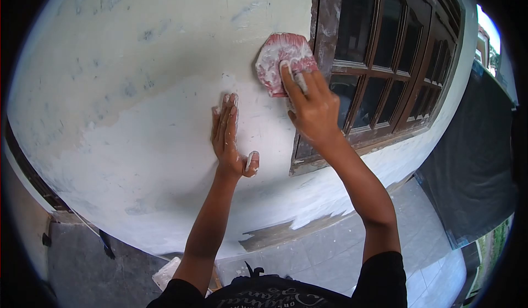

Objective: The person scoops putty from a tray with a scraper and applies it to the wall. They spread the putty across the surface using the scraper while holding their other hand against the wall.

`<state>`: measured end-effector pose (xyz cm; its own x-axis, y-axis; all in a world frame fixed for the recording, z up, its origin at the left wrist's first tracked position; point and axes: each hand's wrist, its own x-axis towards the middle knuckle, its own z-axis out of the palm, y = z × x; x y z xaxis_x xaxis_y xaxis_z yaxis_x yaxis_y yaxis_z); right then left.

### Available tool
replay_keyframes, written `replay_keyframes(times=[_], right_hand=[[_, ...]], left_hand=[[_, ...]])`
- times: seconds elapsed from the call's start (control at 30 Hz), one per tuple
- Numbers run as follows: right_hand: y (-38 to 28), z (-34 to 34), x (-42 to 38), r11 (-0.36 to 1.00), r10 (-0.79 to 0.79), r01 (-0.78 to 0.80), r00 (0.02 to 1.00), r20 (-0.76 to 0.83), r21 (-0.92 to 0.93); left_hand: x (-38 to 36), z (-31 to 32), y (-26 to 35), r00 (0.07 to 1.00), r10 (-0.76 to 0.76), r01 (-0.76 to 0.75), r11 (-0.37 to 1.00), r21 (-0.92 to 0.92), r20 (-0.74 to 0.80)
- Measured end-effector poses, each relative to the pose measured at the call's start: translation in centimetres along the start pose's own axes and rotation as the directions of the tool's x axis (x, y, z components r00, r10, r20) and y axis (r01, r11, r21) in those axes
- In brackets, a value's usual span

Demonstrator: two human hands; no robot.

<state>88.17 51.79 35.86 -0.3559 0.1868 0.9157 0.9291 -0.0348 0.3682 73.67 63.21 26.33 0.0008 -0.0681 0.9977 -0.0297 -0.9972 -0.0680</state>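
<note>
Outdoors; patchy white wall (159, 148) beside brown window (379, 69); grey tiles (319, 259) below; right hand (318, 110) grips red scraper (275, 60); left hand (227, 146) outstretched

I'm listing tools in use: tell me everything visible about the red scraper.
The red scraper is a broad, flat, angular sheet, apparently plastic, smeared with white paste. The right hand grips it, fingers on its near face, at the wall beside the window frame. Its far side is hidden.

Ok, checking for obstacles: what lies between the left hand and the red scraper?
Head view: only the wall shows between the left hand and the red scraper.
</note>
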Motion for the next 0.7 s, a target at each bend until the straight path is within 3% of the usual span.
replay_keyframes(times=[0.1, 0.23, 0.37, 0.47, 0.57, 0.7], right_hand=[[-0.4, 0.4, -1.1, 0.995, -0.095, 0.096, 0.995, 0.043, -0.022], [-1.2, 0.5, -5.7, 0.993, -0.110, 0.103, 0.986, 0.125, 0.063], [-1.4, -1.6, -6.6, 0.986, -0.127, 0.115, 0.988, 0.093, 0.117], [0.0, -2.4, -4.3, 0.998, -0.035, 0.033, 0.999, 0.039, 0.050], [0.9, -1.8, -1.2, 1.000, -0.005, 0.005, 1.000, 0.009, 0.013], [1.0, 0.7, -2.6, 0.999, -0.040, 0.040, 0.999, -0.011, 0.000]], left_hand=[[0.2, 0.1, 0.0, 0.999, 0.024, -0.023, 0.999, 0.030, -0.043], [0.1, 0.2, 0.0, 0.997, 0.050, -0.047, 0.998, 0.035, -0.067], [0.3, 0.2, 0.1, 0.997, 0.043, -0.040, 0.998, 0.039, -0.061], [0.5, 0.3, 0.2, 0.998, 0.043, -0.041, 0.998, 0.048, -0.054], [0.4, 0.2, 0.2, 0.998, 0.043, -0.040, 0.998, 0.053, -0.054], [0.3, 0.2, 0.1, 0.999, 0.030, -0.028, 0.998, 0.063, -0.043]])
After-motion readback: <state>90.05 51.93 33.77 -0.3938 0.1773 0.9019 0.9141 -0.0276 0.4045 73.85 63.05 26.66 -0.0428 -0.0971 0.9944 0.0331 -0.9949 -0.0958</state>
